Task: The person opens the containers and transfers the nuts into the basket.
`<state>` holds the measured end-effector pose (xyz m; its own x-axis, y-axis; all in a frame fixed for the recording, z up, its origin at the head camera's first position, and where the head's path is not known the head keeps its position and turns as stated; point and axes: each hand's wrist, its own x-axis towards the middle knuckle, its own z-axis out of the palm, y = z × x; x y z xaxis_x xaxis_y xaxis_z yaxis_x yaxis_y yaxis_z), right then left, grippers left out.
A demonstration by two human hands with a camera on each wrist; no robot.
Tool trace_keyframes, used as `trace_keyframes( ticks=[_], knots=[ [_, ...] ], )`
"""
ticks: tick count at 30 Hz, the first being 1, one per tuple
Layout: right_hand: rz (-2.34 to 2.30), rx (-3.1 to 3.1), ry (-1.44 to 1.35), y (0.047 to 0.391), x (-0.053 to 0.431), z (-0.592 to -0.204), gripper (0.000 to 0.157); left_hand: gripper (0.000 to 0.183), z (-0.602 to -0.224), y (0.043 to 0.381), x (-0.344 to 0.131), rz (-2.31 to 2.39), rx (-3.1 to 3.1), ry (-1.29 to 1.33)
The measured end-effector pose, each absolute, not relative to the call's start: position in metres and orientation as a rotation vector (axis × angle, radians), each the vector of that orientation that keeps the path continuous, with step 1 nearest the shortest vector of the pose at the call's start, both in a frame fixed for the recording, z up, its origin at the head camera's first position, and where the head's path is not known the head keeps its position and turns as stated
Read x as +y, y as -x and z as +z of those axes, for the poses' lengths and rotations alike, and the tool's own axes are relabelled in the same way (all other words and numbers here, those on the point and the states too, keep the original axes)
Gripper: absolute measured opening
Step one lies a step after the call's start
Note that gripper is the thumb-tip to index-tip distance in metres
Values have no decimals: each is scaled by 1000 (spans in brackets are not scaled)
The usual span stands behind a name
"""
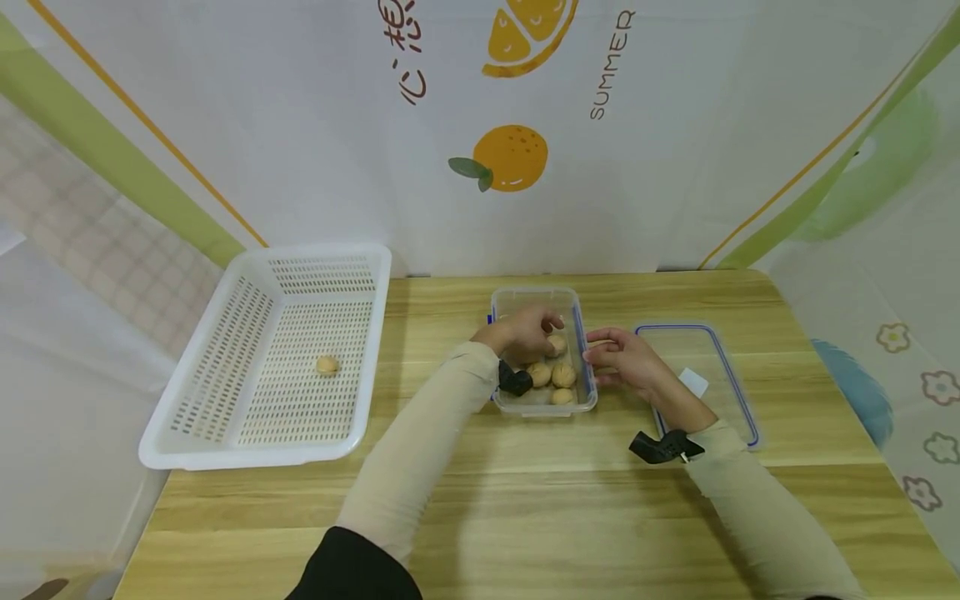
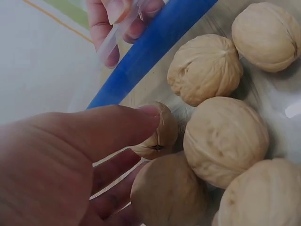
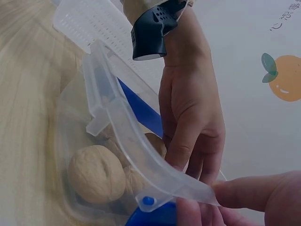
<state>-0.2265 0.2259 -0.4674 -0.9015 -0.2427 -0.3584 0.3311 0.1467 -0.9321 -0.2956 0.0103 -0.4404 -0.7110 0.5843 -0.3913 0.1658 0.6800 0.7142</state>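
A clear plastic box with a blue edge strip stands near the middle of the table, and several walnuts lie inside. My left hand reaches into it from above. In the left wrist view its thumb lies against one walnut, with the other fingers on the far side, partly hidden. At the box's right side is my right hand. Its thumb and fingers pinch the clear side flap, as the right wrist view shows.
To the left stands a white perforated basket holding a single walnut. A clear lid with a blue seal lies right of the box, under the right forearm. A printed cloth hangs behind the wooden table.
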Motion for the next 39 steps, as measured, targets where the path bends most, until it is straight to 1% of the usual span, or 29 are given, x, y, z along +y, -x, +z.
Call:
trace_keyframes(
  ticks=[4,11,24,35,39],
  knots=[
    [-1814,2003,-78,227,226,-468,51,51,-443,294,12,880,2285,-547],
    [-1821,1997,-78,226,225,-469,49,45,-446,293,13,869,2310,-581],
    [-1811,2005,-80,226,225,-468,49,41,-451,294,18,827,2322,-617],
    [-1823,2001,-79,226,226,-469,49,45,-445,297,17,873,2273,-582],
    [-1823,2000,-82,227,226,-469,50,47,-439,299,16,857,2279,-627]
  ],
)
